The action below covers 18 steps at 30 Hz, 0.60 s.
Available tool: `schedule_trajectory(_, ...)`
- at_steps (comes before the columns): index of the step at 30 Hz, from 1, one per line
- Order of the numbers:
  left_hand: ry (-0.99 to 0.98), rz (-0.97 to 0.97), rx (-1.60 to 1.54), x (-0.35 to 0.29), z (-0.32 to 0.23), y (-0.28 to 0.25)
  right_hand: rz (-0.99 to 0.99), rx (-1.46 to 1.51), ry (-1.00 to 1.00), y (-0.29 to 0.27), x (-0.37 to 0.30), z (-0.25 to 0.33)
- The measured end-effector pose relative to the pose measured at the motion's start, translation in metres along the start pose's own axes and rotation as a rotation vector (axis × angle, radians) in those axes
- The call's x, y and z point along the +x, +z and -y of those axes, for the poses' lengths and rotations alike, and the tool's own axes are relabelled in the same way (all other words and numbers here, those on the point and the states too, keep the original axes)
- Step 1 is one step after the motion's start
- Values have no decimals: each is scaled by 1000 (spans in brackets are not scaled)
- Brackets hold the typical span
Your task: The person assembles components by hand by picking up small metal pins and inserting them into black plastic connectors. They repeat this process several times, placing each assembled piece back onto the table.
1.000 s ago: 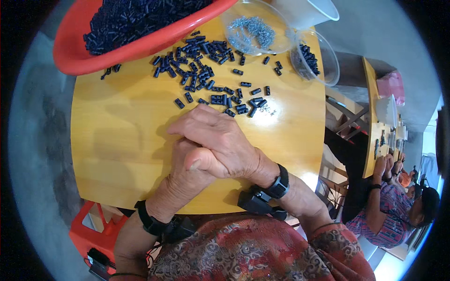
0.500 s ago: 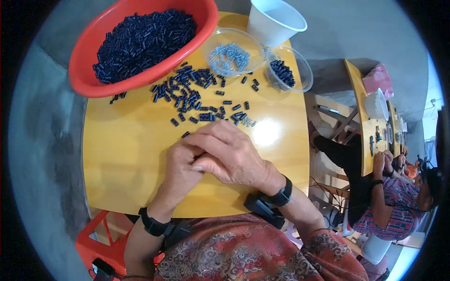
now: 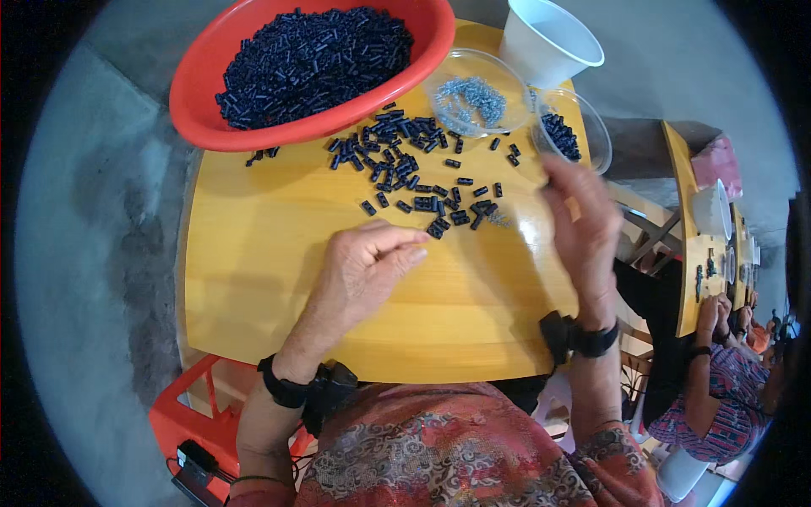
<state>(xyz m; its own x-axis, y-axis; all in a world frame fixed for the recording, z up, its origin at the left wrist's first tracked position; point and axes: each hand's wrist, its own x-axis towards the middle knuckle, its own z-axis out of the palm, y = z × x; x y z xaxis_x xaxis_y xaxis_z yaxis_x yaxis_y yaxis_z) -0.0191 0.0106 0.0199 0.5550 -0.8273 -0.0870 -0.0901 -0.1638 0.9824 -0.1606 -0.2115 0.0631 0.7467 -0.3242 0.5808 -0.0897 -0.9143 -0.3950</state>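
Note:
My left hand is over the middle of the yellow table, its thumb and fingers pressed together. Its fingertips are close beside some small black cylindrical pieces; whether anything is in the pinch is hidden. My right hand is raised at the table's right side, just in front of a clear round tub with dark pieces in it. Its fingers are curled and blurred, so what they hold, if anything, does not show. Loose black pieces lie heaped and scattered beyond my hands.
A red basin full of black pieces stands at the back left. Next to it are a clear bowl of small silvery parts and a white bucket. Tiny silvery bits lie nearby. Another person sits at a table to the right.
My hands, together over the table before, are now apart. The right has swung right and away from me to the clear tub; the left has stayed near the middle. The view has shifted somewhat.

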Motion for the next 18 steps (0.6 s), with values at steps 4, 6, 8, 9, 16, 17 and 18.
schedule_trajectory(4,180,-175,316,17,-10,-21,-88,-97,133,-8,18,-47)
schedule_trajectory(6,283,-284,464,30,-12,-26,-108,-142,125,-4,18,-53)
schedule_trajectory(8,337,-297,502,45,-5,-28,-170,-95,232,-4,17,-52)
schedule_trajectory(9,392,-311,536,52,-1,-29,-208,-77,239,-3,14,-49)
schedule_trajectory(16,586,-212,870,76,6,-22,-95,178,309,-3,-11,-21)
schedule_trajectory(17,563,-219,872,74,10,-19,-105,209,331,1,-16,-19)
schedule_trajectory(18,540,-228,874,72,12,-16,-74,221,333,2,-19,-16)
